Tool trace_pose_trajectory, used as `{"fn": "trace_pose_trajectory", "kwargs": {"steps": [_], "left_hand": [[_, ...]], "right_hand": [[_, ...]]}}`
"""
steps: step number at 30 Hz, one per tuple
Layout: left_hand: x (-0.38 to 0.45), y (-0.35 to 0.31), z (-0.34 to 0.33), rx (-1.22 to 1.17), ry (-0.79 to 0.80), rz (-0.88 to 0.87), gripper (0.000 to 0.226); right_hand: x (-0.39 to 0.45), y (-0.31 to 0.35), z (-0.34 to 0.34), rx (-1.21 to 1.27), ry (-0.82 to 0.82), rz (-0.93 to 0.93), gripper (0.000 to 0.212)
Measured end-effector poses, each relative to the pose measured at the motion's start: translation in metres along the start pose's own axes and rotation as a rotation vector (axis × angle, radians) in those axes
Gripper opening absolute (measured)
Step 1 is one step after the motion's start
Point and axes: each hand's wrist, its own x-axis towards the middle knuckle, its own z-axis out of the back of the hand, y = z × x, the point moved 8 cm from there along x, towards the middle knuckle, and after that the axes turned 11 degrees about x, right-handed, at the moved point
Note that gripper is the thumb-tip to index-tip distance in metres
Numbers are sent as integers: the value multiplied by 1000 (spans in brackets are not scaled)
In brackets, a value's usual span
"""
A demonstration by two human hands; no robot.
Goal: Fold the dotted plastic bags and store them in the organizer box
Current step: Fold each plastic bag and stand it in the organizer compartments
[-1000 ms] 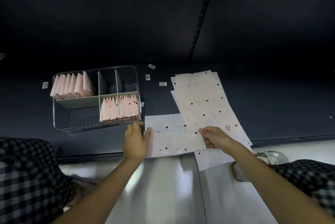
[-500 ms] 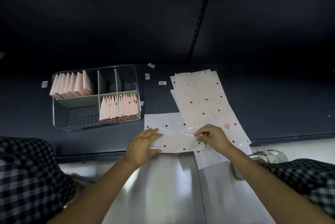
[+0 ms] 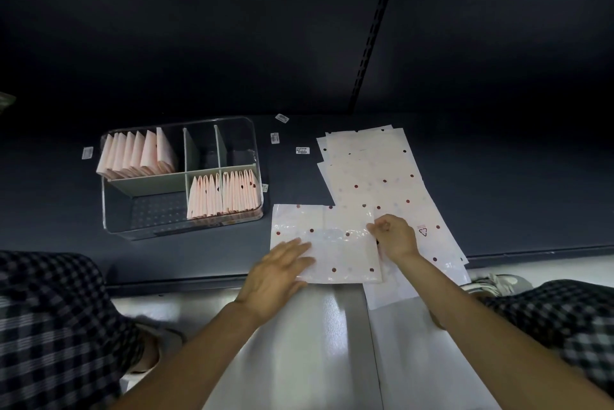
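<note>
bag (image 3: 335, 243) now folded flatter | left hand (image 3: 279, 272) flat, pressing | right hand (image 3: 395, 237) pinching crinkly edge

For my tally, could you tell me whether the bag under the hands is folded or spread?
Partly folded: the bag shows a doubled layer, not yet compact like those in the organizer box.

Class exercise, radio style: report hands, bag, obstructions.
Left hand flat on dotted bag; right hand pinching its right edge. Bag half folded. Organizer box path unobstructed.
</note>
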Motion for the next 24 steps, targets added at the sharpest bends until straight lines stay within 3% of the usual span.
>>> {"fn": "trace_pose_trajectory", "kwargs": {"steps": [3,5,8,11,15,18,21,24], "left_hand": [[-6,-1,-4,32,16,-18,50],[-8,0,-5,51,24,-31,55],[-8,-1,-10,116,74,-59,69],[-9,0,-14,186,83,-92,72],[-12,-1,-12,277,11,-164,40],[-10,0,-4,250,-12,-160,44],[-4,8,2,78,-11,-80,24],[3,25,-7,-78,180,104,22]], "right_hand": [[-11,8,7,-180,-102,92,27],[-26,26,4,-307,-138,332,35],[-52,29,-34,-470,188,631,67],[-73,2,-62,-757,430,746,90],[-75,-11,-52,-842,398,781,70],[-70,-10,-45,-776,447,780,62],[-63,1,-36,-521,472,721,46],[-45,7,-19,-237,365,541,26]]}}
